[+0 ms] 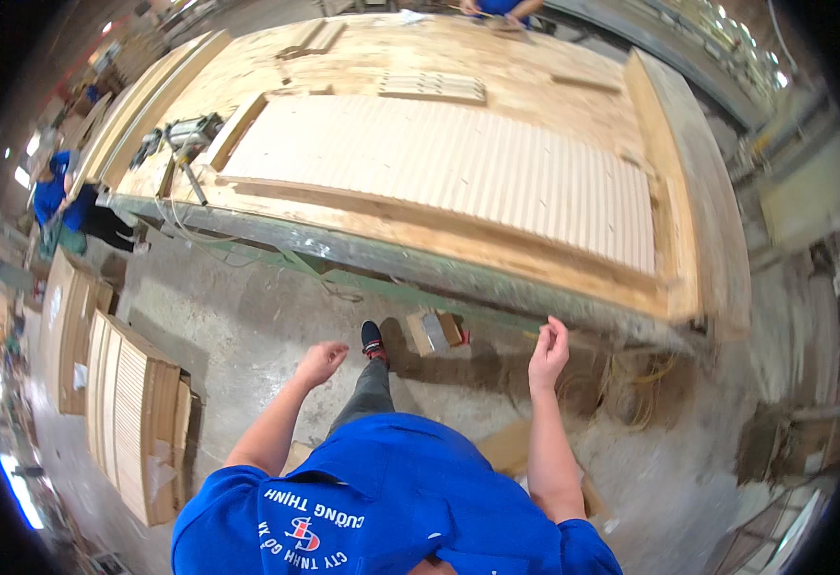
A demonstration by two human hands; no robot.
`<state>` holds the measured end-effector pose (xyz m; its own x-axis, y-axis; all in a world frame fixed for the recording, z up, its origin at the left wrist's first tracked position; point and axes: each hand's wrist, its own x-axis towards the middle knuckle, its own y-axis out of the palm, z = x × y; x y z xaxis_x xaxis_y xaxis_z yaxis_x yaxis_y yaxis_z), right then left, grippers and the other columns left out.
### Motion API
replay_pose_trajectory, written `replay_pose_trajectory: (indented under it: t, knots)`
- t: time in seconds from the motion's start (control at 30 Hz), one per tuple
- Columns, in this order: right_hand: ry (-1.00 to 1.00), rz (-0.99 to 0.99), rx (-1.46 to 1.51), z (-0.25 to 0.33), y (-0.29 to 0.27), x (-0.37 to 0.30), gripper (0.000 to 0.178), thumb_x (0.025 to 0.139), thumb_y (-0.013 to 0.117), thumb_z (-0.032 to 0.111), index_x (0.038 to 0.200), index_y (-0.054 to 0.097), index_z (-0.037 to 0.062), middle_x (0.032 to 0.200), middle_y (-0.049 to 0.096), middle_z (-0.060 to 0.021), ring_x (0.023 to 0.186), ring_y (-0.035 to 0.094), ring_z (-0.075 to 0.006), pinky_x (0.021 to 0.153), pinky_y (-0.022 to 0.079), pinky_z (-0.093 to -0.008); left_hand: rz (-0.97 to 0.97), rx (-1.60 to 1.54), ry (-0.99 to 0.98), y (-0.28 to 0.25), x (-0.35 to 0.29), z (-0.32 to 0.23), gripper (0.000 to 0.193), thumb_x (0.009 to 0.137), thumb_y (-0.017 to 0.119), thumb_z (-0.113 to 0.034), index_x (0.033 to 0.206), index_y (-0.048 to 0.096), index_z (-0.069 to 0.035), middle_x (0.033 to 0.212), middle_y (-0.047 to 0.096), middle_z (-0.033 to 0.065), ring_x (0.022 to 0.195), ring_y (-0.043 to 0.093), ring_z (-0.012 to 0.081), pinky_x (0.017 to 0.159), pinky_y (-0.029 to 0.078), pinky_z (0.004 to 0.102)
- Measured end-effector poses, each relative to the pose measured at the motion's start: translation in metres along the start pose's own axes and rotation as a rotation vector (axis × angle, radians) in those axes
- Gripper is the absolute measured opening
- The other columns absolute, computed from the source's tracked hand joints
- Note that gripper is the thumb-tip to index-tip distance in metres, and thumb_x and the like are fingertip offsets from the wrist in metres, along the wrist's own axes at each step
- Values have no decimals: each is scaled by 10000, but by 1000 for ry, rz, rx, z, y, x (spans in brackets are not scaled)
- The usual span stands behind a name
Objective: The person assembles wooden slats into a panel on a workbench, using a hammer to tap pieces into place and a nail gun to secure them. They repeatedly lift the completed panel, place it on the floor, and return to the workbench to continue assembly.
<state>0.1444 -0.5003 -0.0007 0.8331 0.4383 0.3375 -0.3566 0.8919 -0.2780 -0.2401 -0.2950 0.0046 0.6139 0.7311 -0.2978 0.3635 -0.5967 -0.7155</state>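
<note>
My left hand (pixel 322 364) hangs in the air over the floor, short of the workbench (pixel 343 251). Its fingers are loosely bent, a little apart, and nothing shows in them. Close to the bench's front edge is my right hand (pixel 548 356), raised with its fingers curled in; I see nothing in it. Neither hand touches anything. On the bench top lies a wide panel of pale, narrow wooden strips (pixel 439 163), laid side by side within a wooden frame (pixel 391 213).
A nail gun-like tool (pixel 193 129) with a hose lies left of the panel. Grooved wood pieces (pixel 431 88) sit behind it. Stacked boards (pixel 137 412) stand on the floor at left; a small carton (pixel 434 331) lies under the bench. Co-workers are at far left (pixel 56 196) and across the bench.
</note>
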Motion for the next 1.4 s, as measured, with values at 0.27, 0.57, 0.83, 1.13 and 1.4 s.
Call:
replay_pose_trajectory:
  t: [0.27, 0.57, 0.83, 1.13, 1.4]
  knots:
    - [-210, 199, -332, 95, 222, 166, 310, 849, 537, 158, 1144, 515, 64, 1129, 523, -106, 1110, 451, -258, 943, 361, -381, -422, -104, 259, -165, 200, -22, 174, 825, 575, -168, 909, 631, -27, 839, 630, 137, 739, 610, 276, 681, 489, 347]
    - [-114, 257, -927, 97, 310, 186, 359, 849, 507, 274, 1166, 501, 106, 1262, 449, -66, 1213, 365, -248, 1003, 275, -423, -510, -207, 534, -286, 478, -52, 166, 794, 584, -123, 911, 619, -12, 827, 624, 142, 804, 594, 275, 737, 468, 353]
    - [-93, 230, -931, 98, 314, 196, 346, 799, 549, 239, 1117, 524, 104, 1221, 476, -67, 1187, 391, -254, 981, 281, -428, -48, 387, 151, -293, 648, -77, 563, 662, 722, -335, 1067, 542, 13, 989, 607, 184, 983, 554, 349, 822, 460, 413]
    - [-91, 212, -927, 96, 315, 201, 349, 753, 580, 209, 1083, 543, 103, 1198, 492, -63, 1158, 416, -258, 949, 300, -419, 101, 402, 172, -273, 677, -62, 813, 582, 775, -402, 1189, 415, 1, 1201, 470, 196, 1115, 461, 333, 888, 435, 394]
    - [-147, 208, -849, 102, 319, 208, 313, 757, 585, 220, 1048, 561, 109, 1186, 505, -50, 1149, 428, -237, 950, 304, -415, -34, 493, 235, -297, 665, -58, 815, 593, 747, -416, 1217, 402, -21, 1187, 473, 141, 1110, 451, 315, 897, 441, 397]
